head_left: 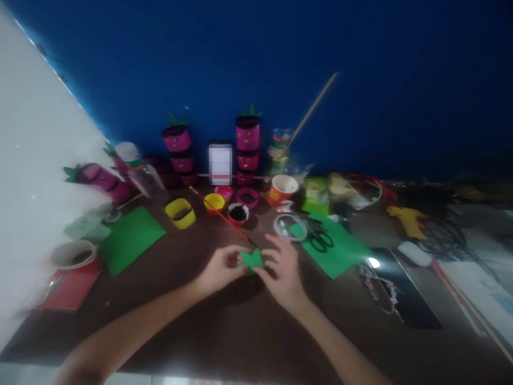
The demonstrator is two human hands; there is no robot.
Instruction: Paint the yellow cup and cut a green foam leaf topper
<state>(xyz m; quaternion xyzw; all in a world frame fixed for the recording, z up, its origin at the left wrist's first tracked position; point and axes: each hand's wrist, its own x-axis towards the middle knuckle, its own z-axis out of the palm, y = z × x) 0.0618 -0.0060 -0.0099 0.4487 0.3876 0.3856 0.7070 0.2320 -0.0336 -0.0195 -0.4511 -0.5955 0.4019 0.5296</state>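
Observation:
A small green paper cutout with pointed tips (pixel 251 260) is between my two hands above the dark table. My left hand (pixel 224 266) pinches its left side between thumb and fingers. On the right side, the thumb and fingers of my right hand (pixel 282 267) close on the same cutout, with the index finger raised. Just beyond my hands, a red paintbrush (pixel 230 220) lies across a yellow paint cup (pixel 214 203) and a cup of black paint (pixel 238 214). A yellow paper ring (pixel 180 213) stands left of these.
Green sheets lie left (pixel 130 240) and right (pixel 336 246), the right one under scissors (pixel 320 239). Magenta stacked figures (pixel 247 144) with green tops line the wall beside a bottle (pixel 146 174). A phone (pixel 404 289), yellow glue gun (pixel 407 220) and paper cup (pixel 284 190) are rightward.

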